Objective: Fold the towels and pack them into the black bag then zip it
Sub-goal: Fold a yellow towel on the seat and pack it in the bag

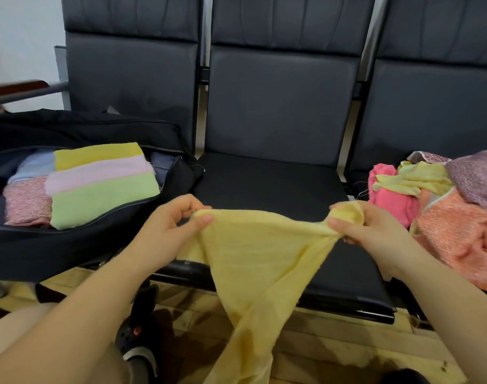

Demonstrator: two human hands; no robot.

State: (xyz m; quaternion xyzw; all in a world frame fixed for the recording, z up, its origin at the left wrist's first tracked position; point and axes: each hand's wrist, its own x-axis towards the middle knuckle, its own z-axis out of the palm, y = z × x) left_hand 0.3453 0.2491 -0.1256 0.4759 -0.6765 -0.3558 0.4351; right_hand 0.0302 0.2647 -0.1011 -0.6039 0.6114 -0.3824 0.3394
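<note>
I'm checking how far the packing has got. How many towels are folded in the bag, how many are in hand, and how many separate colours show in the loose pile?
Folded towels showing in the black bag: 5
Yellow towel held by left hand and right hand: 1
Colours showing in the loose pile: 4
Total: 10

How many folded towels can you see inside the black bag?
5: a yellow towel, a pink towel and a green towel overlapping on top, a light blue towel and a speckled pink towel further left. More may be hidden beneath.
</note>
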